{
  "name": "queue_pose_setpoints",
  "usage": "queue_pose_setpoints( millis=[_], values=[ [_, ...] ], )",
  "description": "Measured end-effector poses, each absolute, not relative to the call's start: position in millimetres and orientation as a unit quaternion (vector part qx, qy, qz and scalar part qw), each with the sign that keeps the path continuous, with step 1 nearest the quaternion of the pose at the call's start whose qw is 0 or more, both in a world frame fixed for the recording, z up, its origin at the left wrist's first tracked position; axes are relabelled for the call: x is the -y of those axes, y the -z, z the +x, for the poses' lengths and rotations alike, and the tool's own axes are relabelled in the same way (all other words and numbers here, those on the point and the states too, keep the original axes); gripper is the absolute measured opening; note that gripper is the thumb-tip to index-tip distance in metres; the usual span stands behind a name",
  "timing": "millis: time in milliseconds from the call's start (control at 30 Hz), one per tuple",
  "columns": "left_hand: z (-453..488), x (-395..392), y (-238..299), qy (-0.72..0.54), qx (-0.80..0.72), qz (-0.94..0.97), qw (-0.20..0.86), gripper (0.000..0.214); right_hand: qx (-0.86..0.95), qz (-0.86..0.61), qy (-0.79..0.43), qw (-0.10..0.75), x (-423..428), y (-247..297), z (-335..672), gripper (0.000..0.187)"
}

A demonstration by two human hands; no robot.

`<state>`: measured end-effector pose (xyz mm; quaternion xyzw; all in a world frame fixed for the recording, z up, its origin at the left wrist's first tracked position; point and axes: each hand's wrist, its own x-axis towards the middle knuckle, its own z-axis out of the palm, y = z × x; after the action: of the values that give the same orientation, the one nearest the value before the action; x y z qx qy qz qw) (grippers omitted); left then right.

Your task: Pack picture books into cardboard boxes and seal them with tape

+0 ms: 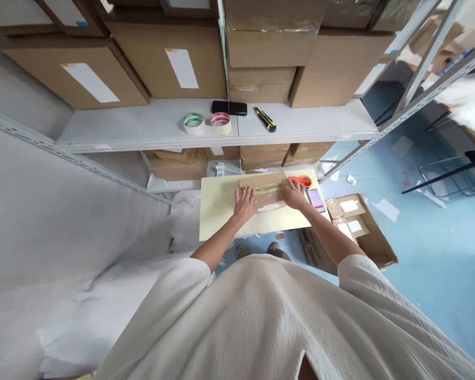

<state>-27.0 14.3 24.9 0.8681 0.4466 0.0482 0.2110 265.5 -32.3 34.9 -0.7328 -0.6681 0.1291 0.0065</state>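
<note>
A small cardboard box [268, 196] lies on the pale yellow table [217, 216], with clear tape along its top and a white label near its front edge. My left hand [245, 206] rests on the left end of the box, fingers stretched out and a little apart. At the right end, my right hand [293, 194] lies with its fingers extended on the cardboard. Just beyond that hand is an orange tape dispenser [302, 181]. A phone [315, 200] with a lit screen sits on the table's right side.
On the grey shelf [142, 124] above the table are two tape rolls [193, 122], a black case-like object [229, 108] and a yellow-black box cutter [265, 120]. Large cartons [174, 63] fill the racks. An open carton [374, 237] stands on the blue floor at right.
</note>
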Motion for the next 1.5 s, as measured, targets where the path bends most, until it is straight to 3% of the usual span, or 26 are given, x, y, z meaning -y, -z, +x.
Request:
queue_pose_setpoints(
  millis=[267, 433, 633, 800, 1033, 1233, 1500],
  values=[
    [-25.6, -9.9, -13.4, -0.046, -0.461, 0.865, 0.192, 0.089, 0.681, -0.718, -0.136, 0.044, 35.3, -25.6, 274.9, 0.079],
    [-15.3, -15.4, -16.7, 0.005, -0.509, 0.834, 0.213, 0.093, 0.691, -0.698, -0.168, 0.087, 26.3, -26.8, 290.8, 0.068],
    [-15.3, -17.8, -18.3, 0.017, -0.519, 0.825, 0.226, 0.087, 0.651, -0.691, -0.218, 0.227, 5.9, -12.7, 357.8, 0.056],
    [-15.1, -12.8, -24.4, 0.038, -0.529, 0.822, 0.209, 0.085, 0.568, -0.781, -0.229, 0.121, -4.0, 20.5, 417.1, 0.056],
    [-12.3, -8.5, -28.8, 0.047, -0.547, 0.808, 0.216, 0.089, 0.589, -0.769, -0.247, -0.012, -19.0, 58.8, 441.5, 0.056],
    [-11.1, -9.7, -32.6, 0.058, -0.552, 0.802, 0.221, 0.088, 0.606, -0.752, -0.259, 0.008, -21.3, 61.2, 440.0, 0.056],
    [-15.7, -16.0, -26.6, 0.044, -0.544, 0.809, 0.220, 0.086, 0.618, -0.759, -0.201, 0.037, -5.2, 21.8, 443.6, 0.054]
  ],
)
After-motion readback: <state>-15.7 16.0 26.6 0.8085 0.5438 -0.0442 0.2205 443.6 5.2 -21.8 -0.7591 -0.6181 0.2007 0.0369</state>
